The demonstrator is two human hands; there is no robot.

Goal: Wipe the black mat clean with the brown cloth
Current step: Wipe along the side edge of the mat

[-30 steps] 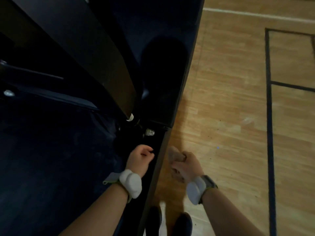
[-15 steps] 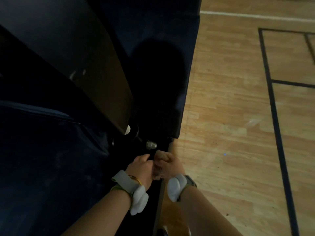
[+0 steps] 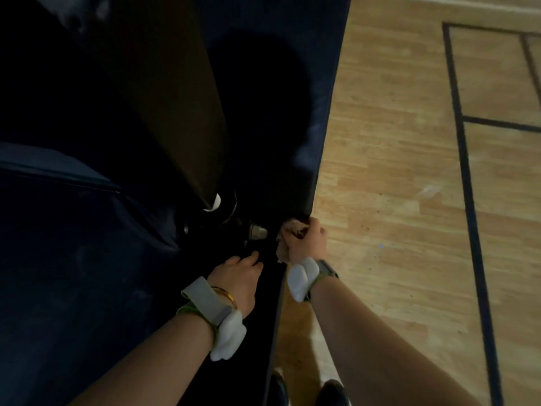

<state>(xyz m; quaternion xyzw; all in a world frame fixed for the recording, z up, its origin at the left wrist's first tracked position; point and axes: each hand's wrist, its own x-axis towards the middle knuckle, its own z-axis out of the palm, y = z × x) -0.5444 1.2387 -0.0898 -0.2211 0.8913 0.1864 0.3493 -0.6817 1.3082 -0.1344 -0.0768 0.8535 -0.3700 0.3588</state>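
The black mat [image 3: 310, 92] runs up the middle of the view, its right edge along the wooden floor. Its near corner ends just above my right hand [image 3: 310, 241]. That hand is closed on the crumpled brown cloth [image 3: 288, 238], which presses against the mat's near corner. My left hand [image 3: 238, 278] rests flat on a dark surface to the left of the cloth, fingers pointing forward and holding nothing. Both wrists carry white bands.
A dark slanted beam [image 3: 175, 112] crosses above the mat, ending at a white cap [image 3: 215, 203]. A metal bolt [image 3: 257, 230] sits between my hands. Dark blue padding [image 3: 73, 259] fills the left. Wooden floor [image 3: 395, 200] with black lines lies to the right. My shoes [image 3: 304, 391] show at the bottom.
My right hand has moved forward with the cloth to the mat's near corner. My left hand has opened and flattened, and the two hands have drawn apart.
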